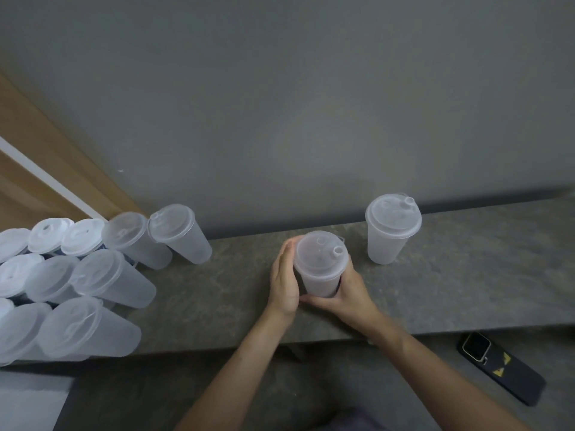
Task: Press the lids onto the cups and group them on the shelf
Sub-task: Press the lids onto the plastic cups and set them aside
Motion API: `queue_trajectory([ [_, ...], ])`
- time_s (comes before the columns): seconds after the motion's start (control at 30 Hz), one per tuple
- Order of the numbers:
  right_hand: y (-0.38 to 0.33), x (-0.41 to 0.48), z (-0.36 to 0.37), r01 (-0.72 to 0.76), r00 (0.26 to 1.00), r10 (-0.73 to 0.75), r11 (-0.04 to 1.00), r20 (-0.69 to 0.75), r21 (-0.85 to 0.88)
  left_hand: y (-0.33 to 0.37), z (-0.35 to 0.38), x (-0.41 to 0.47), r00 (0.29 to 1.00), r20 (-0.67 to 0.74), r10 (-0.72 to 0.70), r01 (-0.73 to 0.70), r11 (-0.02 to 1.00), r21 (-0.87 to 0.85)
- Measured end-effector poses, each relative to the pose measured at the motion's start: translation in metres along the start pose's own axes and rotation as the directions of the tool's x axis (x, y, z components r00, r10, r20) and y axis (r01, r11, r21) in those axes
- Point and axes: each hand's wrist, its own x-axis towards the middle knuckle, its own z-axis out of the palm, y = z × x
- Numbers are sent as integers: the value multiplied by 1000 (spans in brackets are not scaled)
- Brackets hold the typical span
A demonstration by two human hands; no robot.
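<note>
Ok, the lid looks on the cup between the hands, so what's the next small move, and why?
Probably slide the frosted translucent plastic cup left along the grey stone shelf toward the cluster of lidded cups. Its clear round lid appears seated, the left hand lies flat against its side, the right hand grips its base, and bare shelf separates it from the cluster.

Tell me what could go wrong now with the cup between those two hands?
1. The left hand only lies flat against the held cup, and the right hand grips it low; a sideways push could tip it.
2. The group of cups at the left reaches the front edge of the shelf; sliding another in might knock one off.
3. Whether the lid is fully seated cannot be told; it may pop loose.
</note>
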Motion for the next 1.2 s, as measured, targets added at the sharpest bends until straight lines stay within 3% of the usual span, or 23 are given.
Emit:
queue_trajectory([
  [0.17,7,2,-1,-28,998,30,998,48,-51,5,6,0,992,-10,-125,125,992,-1],
  [0.3,0,4,1,35,999,-35,999,26,-25,-5,-1,-4,999,-10,-48,48,999,16],
  [0.43,-3,3,-2,57,997,-57,998,-44,-12,3,-3,11,995,88,41,-47,996,69],
  [0.53,1,0,-5,30,998,-30,1000,-54,-7,6,-4,20,985,144,-90,85,996,42],
  [0.63,3,0,-6,1,1000,-1,1000,-22,-20,4,0,13,972,84,-221,222,975,-4],
  [0.8,2,3,-1,-23,1000,23,1000,-22,13,1,2,3,983,63,-172,172,985,-4],
  [0.93,0,1,-1,-1,1000,2,1000,-28,20,10,-4,14,980,174,-99,105,994,-24],
  [1.03,-1,0,-1,11,999,-10,1000,-32,23,13,-3,16,971,237,-13,0,998,58],
  [1.2,-2,0,1,4,1000,-4,1000,-30,21,8,-1,16,976,215,28,-43,997,65],
])
